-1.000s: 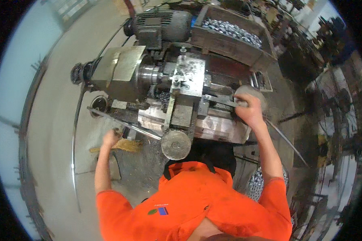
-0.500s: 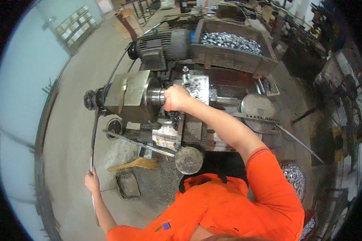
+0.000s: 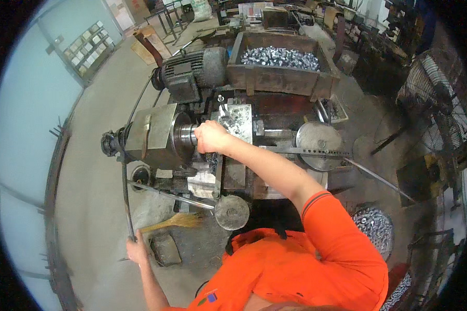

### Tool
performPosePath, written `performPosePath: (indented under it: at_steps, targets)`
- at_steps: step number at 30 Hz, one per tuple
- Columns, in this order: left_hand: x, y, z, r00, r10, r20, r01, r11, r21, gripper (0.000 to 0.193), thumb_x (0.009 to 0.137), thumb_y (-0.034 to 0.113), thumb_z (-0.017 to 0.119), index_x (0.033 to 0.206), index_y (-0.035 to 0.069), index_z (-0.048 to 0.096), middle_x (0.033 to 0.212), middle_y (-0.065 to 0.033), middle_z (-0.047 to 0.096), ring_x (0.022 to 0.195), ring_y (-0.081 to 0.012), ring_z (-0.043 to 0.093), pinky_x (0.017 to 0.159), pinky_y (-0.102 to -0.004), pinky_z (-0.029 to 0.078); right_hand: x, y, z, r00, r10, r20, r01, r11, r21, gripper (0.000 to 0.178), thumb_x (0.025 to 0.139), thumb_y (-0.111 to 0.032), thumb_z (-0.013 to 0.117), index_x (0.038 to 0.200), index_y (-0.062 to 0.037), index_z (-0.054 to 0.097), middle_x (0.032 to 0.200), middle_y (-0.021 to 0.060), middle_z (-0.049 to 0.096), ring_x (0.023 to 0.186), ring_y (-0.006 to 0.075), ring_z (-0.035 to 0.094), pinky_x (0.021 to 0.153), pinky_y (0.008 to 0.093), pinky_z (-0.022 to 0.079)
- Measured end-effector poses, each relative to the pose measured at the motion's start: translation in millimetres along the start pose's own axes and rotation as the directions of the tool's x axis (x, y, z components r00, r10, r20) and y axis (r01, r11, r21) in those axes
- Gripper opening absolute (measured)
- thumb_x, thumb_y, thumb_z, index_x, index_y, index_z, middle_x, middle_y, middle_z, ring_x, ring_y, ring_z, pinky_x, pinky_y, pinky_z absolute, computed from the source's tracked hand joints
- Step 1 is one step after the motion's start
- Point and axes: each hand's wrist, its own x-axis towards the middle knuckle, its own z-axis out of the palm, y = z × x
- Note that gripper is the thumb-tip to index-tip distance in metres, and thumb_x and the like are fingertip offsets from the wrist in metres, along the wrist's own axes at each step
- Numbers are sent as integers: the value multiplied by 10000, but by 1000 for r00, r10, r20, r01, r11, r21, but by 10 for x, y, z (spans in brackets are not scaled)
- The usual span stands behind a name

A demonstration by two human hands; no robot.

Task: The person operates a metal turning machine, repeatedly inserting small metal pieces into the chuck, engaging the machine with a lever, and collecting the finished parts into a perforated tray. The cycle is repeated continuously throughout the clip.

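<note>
My right hand [image 3: 211,137] is closed in a fist against the bright metal spindle nose [image 3: 188,136] of a lathe-like machine. Whatever its fingers grip there is hidden. A green-grey metal cover [image 3: 151,127] lies over the headstock just left of it. Lower left, my left hand [image 3: 137,250] is wrapped round a long dark metal rod [image 3: 126,199], which slants up to the pulley end [image 3: 110,143] of the spindle. Right of my fist stands a flat metal block [image 3: 239,122] sprinkled with dark chips, with a small upright post [image 3: 223,106] beside it.
Behind the machine are an electric motor [image 3: 192,72] and a wooden box [image 3: 283,80] of small shiny metal parts. Round discs [image 3: 320,145] and a lever [image 3: 379,179] stick out at the right. A straw broom [image 3: 179,220] lies on the floor; a fan [image 3: 436,93] stands far right.
My left hand has moved right, and the lower end of the rod has swung with it. My right hand stays at the spindle nose. The whole view has shifted slightly.
</note>
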Motion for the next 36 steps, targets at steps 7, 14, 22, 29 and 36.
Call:
performPosePath:
  at_steps: [7, 14, 22, 29, 36]
  targets:
    - [183, 27, -234, 894, 363, 264, -359, 931, -62, 392, 742, 353, 666, 760, -21, 549, 716, -215, 586, 698, -385, 574, 635, -445, 449, -301, 132, -400, 977, -114, -178, 78, 977, -198, 211, 550, -212, 604, 679, -59, 674, 725, 133, 650, 696, 296, 623, 712, 394, 477]
    - [707, 46, 216, 823, 266, 502, 67, 832, -551, 281, 769, 173, 659, 927, -5, 511, 655, -93, 554, 538, -191, 571, 500, -327, 479, -463, 805, -1125, 865, 109, -490, -167, 983, -76, 479, 580, -156, 622, 1059, -144, 624, 1250, 216, 449, 1047, 380, 488, 899, 431, 419]
    - [665, 160, 269, 893, 267, 362, 16, 785, -619, 279, 796, 197, 641, 884, -51, 551, 570, -77, 542, 451, -149, 515, 425, -286, 426, -1695, 851, -604, 905, 96, -414, 31, 957, 289, 442, 548, -129, 613, 982, -53, 641, 1275, 204, 459, 1063, 369, 525, 871, 384, 444]
    - [893, -549, 627, 845, 265, 464, 157, 707, -689, 338, 794, 267, 671, 888, -24, 527, 563, -76, 520, 461, -138, 475, 472, -314, 472, -4187, 1634, -191, 586, 771, -251, -682, 636, 363, 387, 587, -161, 635, 957, -51, 651, 1148, 161, 571, 1011, 338, 562, 840, 369, 459]
    - [1015, 12, 906, 817, 200, 541, 166, 818, -551, 351, 797, 270, 668, 904, -32, 527, 563, -74, 518, 459, -138, 473, 469, -310, 465, -6999, 846, 840, 145, 980, -135, -987, 153, 48, 339, 583, -211, 608, 896, -104, 680, 1040, 116, 619, 927, 300, 598, 811, 354, 487]
